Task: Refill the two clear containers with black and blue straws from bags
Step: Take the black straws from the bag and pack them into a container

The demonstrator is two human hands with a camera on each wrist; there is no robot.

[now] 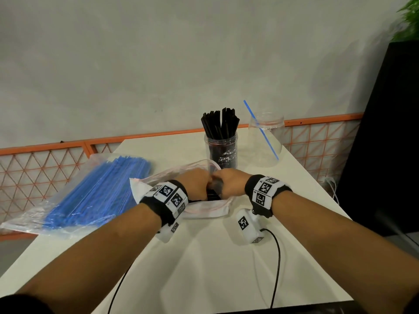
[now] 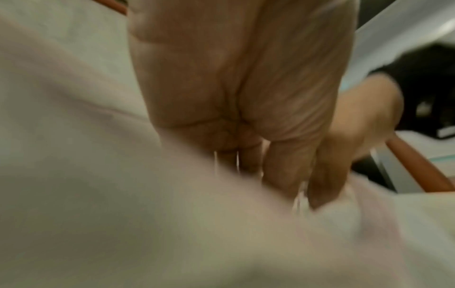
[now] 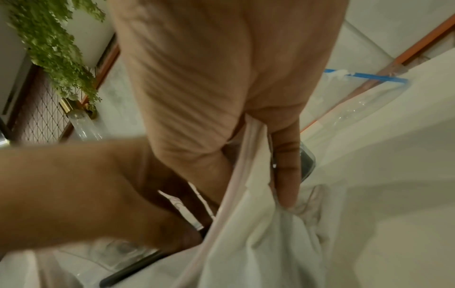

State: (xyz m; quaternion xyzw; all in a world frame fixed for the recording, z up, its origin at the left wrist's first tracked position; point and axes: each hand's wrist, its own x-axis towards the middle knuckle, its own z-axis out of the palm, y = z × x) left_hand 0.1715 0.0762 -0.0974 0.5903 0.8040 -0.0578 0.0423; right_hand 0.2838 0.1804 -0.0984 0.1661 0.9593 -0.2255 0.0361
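A clear zip bag (image 1: 204, 210) lies mid-table, both hands at its mouth. My left hand (image 1: 199, 184) reaches inside, fingers curled round a bunch of black straws (image 1: 213, 197); one black straw (image 3: 138, 269) shows under it in the right wrist view. My right hand (image 1: 229, 182) pinches the bag's pink zip rim (image 3: 246, 165) between thumb and finger. Behind stand a clear jar (image 1: 223, 152) packed with black straws and a second clear jar (image 1: 266, 152) holding a single blue straw (image 1: 260, 130). In the left wrist view, bag film (image 2: 123, 194) covers the left fingertips (image 2: 283, 171).
A flat clear bag full of blue straws (image 1: 90, 193) lies at the table's left edge. An orange mesh fence (image 1: 45, 164) runs behind the white table (image 1: 204, 257). A black panel (image 1: 385, 132) stands at the right, and black cables (image 1: 277, 257) trail from both wrists.
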